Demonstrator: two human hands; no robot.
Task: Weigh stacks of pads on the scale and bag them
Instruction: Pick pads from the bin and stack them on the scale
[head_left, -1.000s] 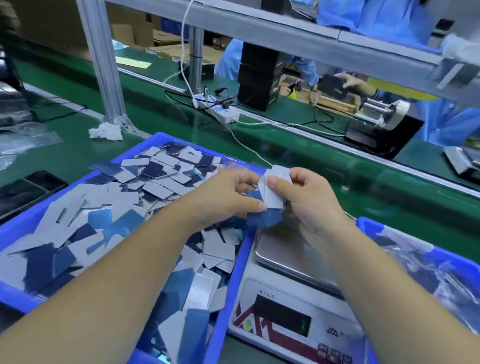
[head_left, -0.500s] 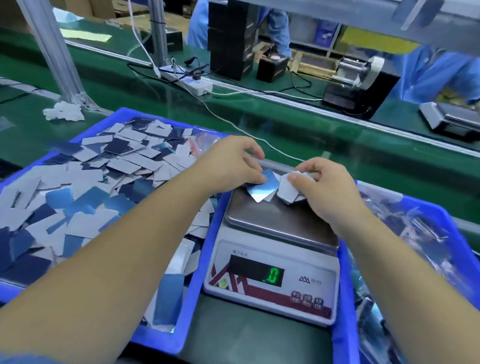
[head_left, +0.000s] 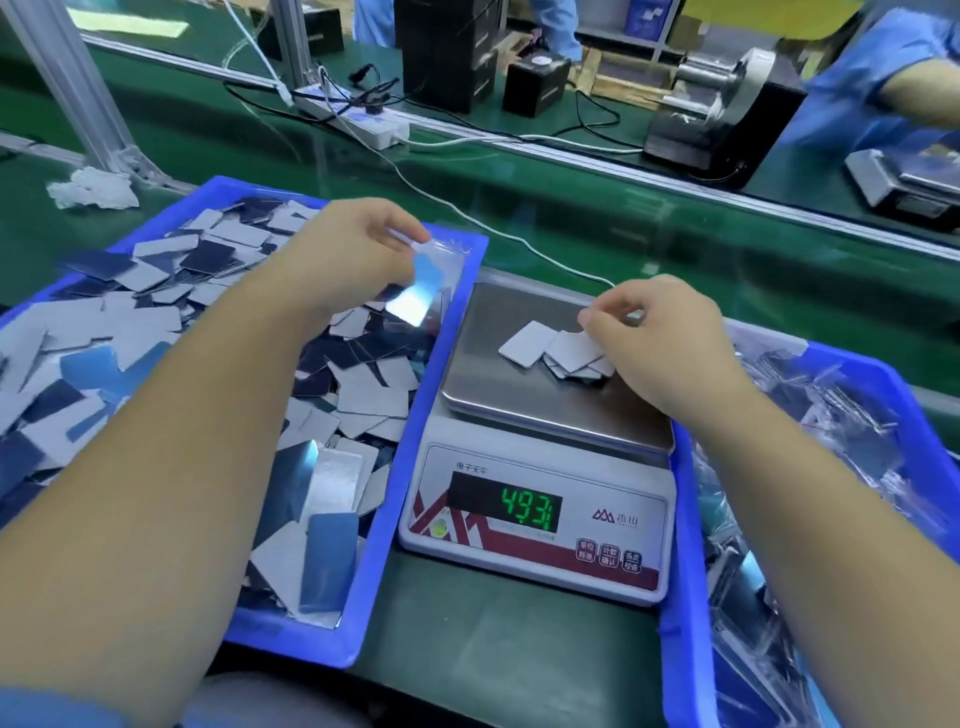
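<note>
On the green bench, the pads (head_left: 558, 349) lie on the scale (head_left: 540, 467), touching the right hand (head_left: 660, 343) (fingers curled, pinching their far edge); the left hand (head_left: 348, 254) pinches one pad (head_left: 415, 291) over the left bin (head_left: 462, 312).

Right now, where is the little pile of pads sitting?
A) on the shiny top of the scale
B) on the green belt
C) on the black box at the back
A: the small stack of pads lies on the metal platform of the scale, with the right hand at its edge and green digits lit on the display.
</note>
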